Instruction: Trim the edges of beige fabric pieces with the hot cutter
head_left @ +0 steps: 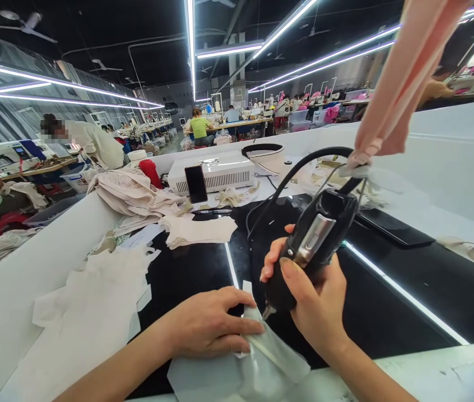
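My right hand [318, 304] grips a black handheld cutting tool [314, 245] with a metal plate on its side, its tip pointing down at a pale piece of fabric [257, 365] on the glossy black tabletop [387, 296]. A black cable [293, 173] rises from the tool's top. My left hand [207, 326] lies flat on the fabric, fingers spread, pressing it down just left of the tool's tip.
White fabric pieces [88, 312] lie at the left, folded cream stacks [136, 192] behind. A white box [214, 170] with a black phone [196, 183] leaning on it stands at the back. Pink fabric [404, 72] hangs upper right. Other people sit at sewing tables beyond.
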A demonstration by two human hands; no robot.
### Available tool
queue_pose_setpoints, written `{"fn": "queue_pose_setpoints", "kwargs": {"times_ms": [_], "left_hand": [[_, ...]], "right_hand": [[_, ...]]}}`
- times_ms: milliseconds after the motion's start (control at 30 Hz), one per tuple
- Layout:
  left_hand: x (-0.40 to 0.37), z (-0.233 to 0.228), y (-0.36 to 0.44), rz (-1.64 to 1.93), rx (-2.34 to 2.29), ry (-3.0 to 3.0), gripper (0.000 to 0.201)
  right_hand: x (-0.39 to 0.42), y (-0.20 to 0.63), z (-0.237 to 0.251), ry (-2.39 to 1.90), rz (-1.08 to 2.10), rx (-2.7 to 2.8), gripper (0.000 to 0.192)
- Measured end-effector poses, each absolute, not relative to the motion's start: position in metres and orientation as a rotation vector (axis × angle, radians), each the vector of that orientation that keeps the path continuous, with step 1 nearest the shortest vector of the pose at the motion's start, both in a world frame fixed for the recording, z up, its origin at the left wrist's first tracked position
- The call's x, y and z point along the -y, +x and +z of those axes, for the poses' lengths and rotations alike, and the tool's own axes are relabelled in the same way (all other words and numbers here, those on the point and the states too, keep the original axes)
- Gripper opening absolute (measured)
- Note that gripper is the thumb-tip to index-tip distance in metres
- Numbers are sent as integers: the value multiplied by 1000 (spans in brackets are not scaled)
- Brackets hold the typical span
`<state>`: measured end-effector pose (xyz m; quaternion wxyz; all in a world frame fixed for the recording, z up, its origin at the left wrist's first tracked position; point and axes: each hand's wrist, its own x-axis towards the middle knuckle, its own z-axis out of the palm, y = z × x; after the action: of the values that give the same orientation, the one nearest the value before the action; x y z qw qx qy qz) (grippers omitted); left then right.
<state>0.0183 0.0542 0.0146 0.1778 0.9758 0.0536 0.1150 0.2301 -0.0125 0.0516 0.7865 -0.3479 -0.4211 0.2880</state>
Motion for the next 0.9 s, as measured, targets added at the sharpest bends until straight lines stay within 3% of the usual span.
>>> {"fn": "queue_pose_setpoints", "kwargs": {"times_ms": [433, 900], "left_hand": [[-52, 13, 19, 305, -192, 2774, 47], [-51, 10, 18, 328, -239, 2836, 44]], "right_hand": [[3, 226, 56, -757, 615, 915, 19], [-4, 225, 54, -731, 612, 898, 31]]}}
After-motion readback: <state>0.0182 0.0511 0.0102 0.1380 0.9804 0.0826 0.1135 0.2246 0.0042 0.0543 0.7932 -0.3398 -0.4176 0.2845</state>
